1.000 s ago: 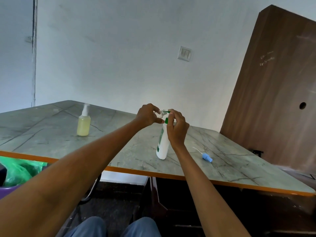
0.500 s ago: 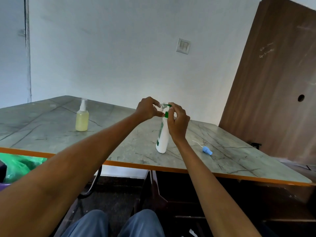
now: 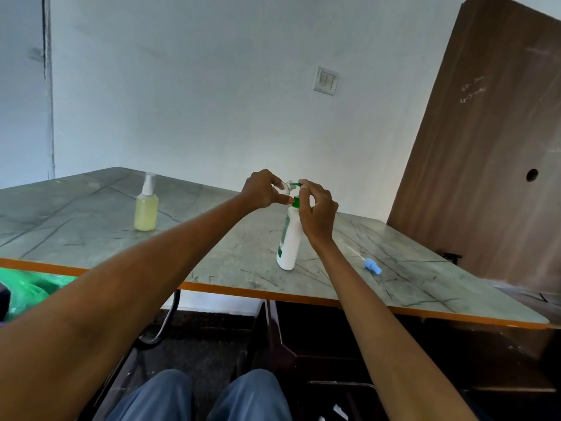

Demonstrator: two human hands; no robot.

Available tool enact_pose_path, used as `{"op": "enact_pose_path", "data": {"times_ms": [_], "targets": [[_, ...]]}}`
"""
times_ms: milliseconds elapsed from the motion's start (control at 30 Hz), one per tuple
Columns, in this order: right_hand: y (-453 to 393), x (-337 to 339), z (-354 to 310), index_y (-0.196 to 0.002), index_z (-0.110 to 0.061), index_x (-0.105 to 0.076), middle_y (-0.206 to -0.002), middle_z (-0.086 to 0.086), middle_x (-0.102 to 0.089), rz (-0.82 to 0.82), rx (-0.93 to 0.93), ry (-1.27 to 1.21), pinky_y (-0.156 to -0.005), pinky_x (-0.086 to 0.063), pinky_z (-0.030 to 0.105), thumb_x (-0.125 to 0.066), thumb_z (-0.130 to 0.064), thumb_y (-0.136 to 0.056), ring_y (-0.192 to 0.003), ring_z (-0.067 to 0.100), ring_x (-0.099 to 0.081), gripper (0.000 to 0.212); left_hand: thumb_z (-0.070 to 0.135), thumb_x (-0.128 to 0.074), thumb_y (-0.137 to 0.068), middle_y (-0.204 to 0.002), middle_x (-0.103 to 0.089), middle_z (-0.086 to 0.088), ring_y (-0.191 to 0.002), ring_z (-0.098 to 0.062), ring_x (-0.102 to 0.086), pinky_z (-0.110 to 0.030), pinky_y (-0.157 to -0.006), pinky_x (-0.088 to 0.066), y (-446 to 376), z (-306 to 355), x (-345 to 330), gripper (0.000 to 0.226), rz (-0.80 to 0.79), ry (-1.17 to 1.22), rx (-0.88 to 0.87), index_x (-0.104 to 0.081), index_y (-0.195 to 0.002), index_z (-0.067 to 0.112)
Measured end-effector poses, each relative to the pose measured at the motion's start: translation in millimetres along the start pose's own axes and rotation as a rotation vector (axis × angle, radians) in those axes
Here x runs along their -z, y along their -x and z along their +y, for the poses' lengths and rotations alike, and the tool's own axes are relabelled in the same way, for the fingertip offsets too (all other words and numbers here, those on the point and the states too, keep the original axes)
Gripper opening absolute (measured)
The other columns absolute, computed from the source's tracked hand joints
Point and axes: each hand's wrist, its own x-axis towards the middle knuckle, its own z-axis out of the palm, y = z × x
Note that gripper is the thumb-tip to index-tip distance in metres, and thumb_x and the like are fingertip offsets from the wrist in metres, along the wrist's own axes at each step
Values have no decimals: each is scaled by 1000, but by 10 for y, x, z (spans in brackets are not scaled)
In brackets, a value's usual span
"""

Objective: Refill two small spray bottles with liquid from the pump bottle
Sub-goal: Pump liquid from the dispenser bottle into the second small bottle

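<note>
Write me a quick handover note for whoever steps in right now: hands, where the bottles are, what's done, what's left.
Left hand holds the small clear bottle, uncapped, tilted with its mouth at the green nozzle.
Right hand grips the pump bottle's green pump head; the bottle stands upright near the table's front edge.
Blue sprayer cap lies on the table to the right.
Second spray bottle stands far left, capped, with yellowish liquid: looks done.
Left: pump liquid into the clear bottle (its level can't be seen), then refit the blue cap.
</note>
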Motion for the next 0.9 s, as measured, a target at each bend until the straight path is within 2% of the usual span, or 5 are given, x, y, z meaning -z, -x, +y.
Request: {"op": "enact_pose_path", "data": {"times_ms": [67,300,433,600,900], "targets": [[-8,-28,4,-106,-11,-70,-112,3,-70,-8,2,1,-94,-42,31,-39,-30,-88,-106,21,-61,41,30,-77,-73,-114,-65,-12,-103,-24,-59,-20,-60,-36,-23,-12,25,46,-24,9,22,-67,-108,2],[-17,-41,88,-104,-13,-70,-111,1,-70,13,21,-33,-94,-46,40,-39,-30,-89,-105,19,-61,38,23,-76,-75,-63,-58,-4,-57,-10,-51,-15,-49,-39,-94,77,114,34,-216,72,118,-69,-91,-6],[-14,-31,83,-104,-11,-70,-110,2,-70,9,39,-48,-92,-45,32,-38,-33,-90,-104,18,-62,42,29,-74,-76,-69,-61,-7,-62,-12,-51,-20,-57,-42,-120,59,130,40,-262,87,146,-69,-93,-7],[-15,-32,96,-104,-10,-70,-110,3,-70,15,38,-60,-94,-47,36,-41,-24,-91,-104,19,-62,35,27,-70,-80,-92,-65,-11,-76,-17,-60,-22,-68,-49,-138,66,175,42,-333,135,176,-66,-105,-6],[-8,-64,112,-104,-7,-70,-110,6,-70,49,45,-88,-94,-48,42,-43,-19,-91,-103,19,-63,32,19,-75,-76,-99,-62,-13,-88,-22,-58,-22,-64,-49,-149,106,120,46,-244,137,200,-62,-111,-7]]}}
